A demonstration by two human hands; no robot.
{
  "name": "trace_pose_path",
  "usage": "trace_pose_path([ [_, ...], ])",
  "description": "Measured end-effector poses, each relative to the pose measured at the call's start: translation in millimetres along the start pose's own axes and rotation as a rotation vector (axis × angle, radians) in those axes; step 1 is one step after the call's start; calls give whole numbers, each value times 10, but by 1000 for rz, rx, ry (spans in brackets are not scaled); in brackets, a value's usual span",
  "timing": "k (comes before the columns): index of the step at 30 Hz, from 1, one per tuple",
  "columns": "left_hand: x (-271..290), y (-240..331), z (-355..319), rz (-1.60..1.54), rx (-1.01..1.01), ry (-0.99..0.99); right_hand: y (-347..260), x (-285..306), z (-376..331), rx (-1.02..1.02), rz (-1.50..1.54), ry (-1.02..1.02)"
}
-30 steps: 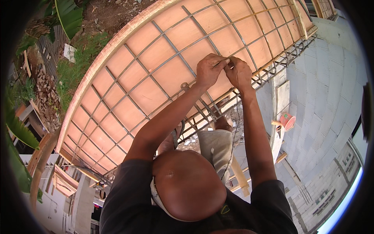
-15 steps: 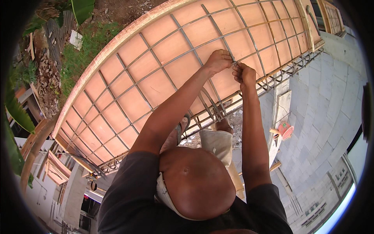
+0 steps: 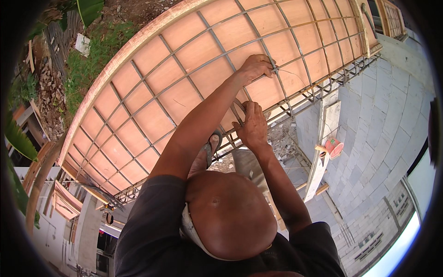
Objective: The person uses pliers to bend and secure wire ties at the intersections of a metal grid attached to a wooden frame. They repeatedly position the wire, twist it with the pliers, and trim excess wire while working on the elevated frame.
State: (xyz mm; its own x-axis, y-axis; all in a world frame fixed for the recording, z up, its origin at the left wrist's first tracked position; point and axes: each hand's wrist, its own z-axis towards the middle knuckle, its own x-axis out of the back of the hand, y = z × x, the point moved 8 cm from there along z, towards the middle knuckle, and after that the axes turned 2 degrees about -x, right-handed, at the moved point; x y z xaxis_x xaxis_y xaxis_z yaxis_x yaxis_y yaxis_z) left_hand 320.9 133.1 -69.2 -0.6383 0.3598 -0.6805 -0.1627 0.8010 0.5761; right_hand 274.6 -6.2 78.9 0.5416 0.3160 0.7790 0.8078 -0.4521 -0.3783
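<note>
Nearest me, my right hand point(image 3: 253, 125) closes around a rebar bar point(image 3: 237, 113) close to the plywood formwork's point(image 3: 152, 92) near edge. Farther up the deck, my left hand point(image 3: 256, 68) pinches thin tie wire point(image 3: 290, 73) at a crossing of the rebar grid point(image 3: 203, 60).

Plywood formwork point(image 3: 184, 87): orange-pink panels, crossed by a grid of dark grey rebar point(image 3: 217, 55), pale timber edge at left. Block wall point(image 3: 383, 120) at right: light grey, regular joint pattern. Small bucket point(image 3: 333, 147) on it: red-orange. Shirt point(image 3: 152, 235), near: dark grey. Grass patch point(image 3: 87, 69), far left: green over brown soil.
</note>
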Motion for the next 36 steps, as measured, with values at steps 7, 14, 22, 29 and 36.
trace_pose_path([
  [7,-103,142,-134,167,68,8,192,169,-155,-195,83,-228],
  [14,-182,2,-38,193,4,53,1294,1234,209,-160,-82,-41],
  [22,-179,4,-58,217,15,44,1177,1205,900,-336,-264,-330],
  [29,-78,-92,47,125,-55,29,918,1306,1144,-430,-287,-449],
  [36,-162,-9,-28,218,46,52,910,900,725,-626,499,-405],
])
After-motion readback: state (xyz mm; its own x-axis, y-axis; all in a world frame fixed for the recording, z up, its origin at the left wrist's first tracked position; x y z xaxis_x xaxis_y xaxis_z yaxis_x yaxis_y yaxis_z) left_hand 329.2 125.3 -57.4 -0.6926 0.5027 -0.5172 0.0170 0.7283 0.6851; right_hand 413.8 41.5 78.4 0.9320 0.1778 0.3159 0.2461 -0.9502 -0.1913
